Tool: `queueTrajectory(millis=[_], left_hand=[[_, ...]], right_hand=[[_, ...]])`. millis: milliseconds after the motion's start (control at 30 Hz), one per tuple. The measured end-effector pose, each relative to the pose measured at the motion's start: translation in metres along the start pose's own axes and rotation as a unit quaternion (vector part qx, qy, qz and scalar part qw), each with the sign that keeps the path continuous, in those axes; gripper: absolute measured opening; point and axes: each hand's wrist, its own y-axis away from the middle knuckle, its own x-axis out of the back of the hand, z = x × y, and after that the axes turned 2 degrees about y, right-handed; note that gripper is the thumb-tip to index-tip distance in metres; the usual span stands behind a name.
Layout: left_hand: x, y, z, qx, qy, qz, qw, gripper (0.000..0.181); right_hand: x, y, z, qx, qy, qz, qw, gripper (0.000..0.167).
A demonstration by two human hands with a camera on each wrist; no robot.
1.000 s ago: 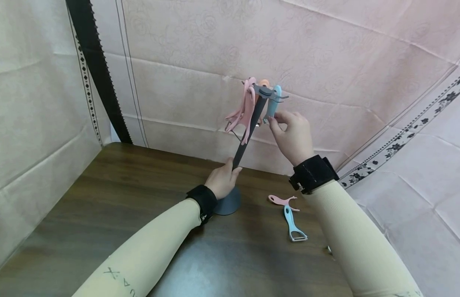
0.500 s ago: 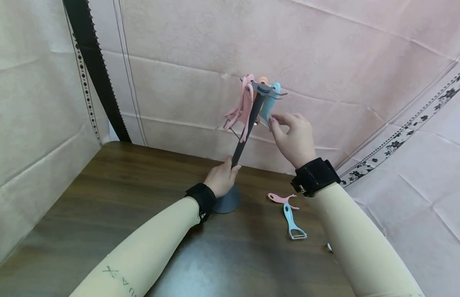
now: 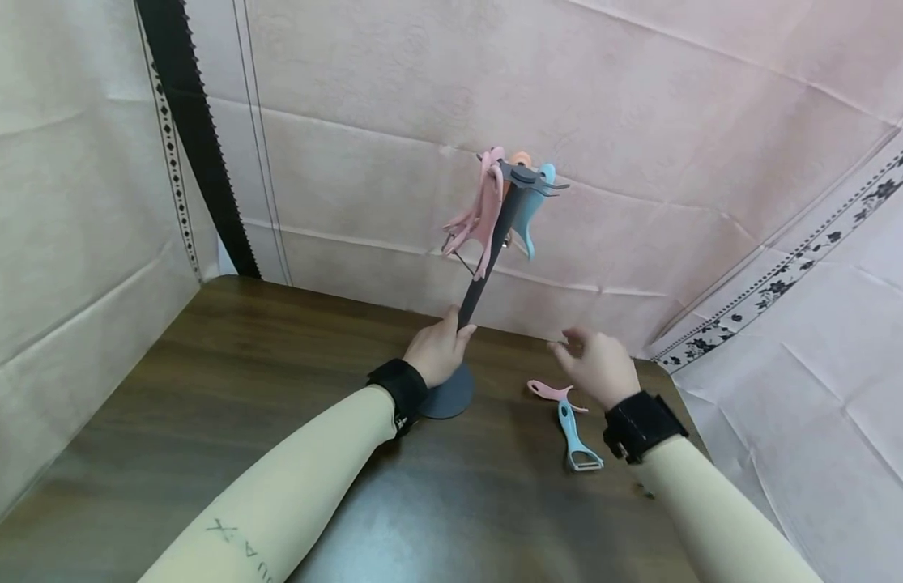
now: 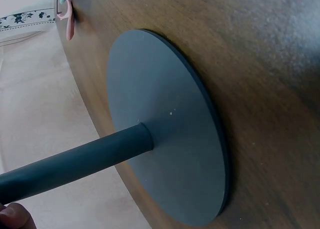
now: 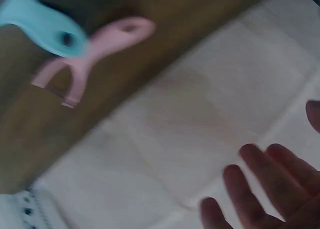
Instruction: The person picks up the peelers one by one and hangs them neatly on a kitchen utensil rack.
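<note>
At the far left of the left grip [image 3: 434, 353], a black strip [image 3: 185, 105] with a toothed edge runs down a pale patterned cloth [image 3: 393, 89]. The brown tabletop [image 3: 203, 405] spreads below it and under both arms. The left grip, with a black wristband [image 3: 398, 393] behind it, has its fingers curled around the lower pole of a dark stand [image 3: 505, 217]. Just below this grip, the round base [image 3: 449, 397] of the stand rests on the tabletop.

Above the left grip, and a little to its right, pink peelers [image 3: 486, 212] hang in a group from the top of the stand. Next to them is an orange handle [image 3: 521, 159], mostly hidden behind the top. Then a blue peeler [image 3: 529, 212] hangs on the right side, well above the right grip [image 3: 602, 366].

On the tabletop, just below and left of the right grip, lies a pink peeler [image 3: 546, 390]; the handle end of a second blue peeler [image 3: 570, 427] overlaps it. The right grip is in the air, apart from these, its fingers loosely extended and free.
</note>
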Motion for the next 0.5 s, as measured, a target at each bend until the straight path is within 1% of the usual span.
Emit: queueTrajectory(millis=[67,133,300,367,500], left_hand=[[0.0,0.0,0.001,0.0,-0.002,-0.003,1.0,0.04],[0.0,0.0,0.001,0.001,-0.005,-0.003,1.0,0.042],[0.0,0.001,0.001,0.002,-0.002,0.0,1.0,0.039],[0.0,0.001,0.001,0.001,0.001,0.0,1.0,0.037],[0.0,0.0,0.001,0.001,0.004,-0.001,1.0,0.036]], right_hand=[[-0.013,0.013,0.011,-0.021,0.009,-0.039,0.999,0.052],[-0.024,0.024,0.02,-0.038,0.021,-0.067,0.9968,0.058],[-0.044,0.044,0.031,-0.079,0.051,-0.125,0.9877,0.064],[-0.05,0.05,0.033,-0.096,0.062,-0.146,0.9826,0.063],[-0.061,0.059,0.036,-0.122,0.088,-0.173,0.9734,0.049]])
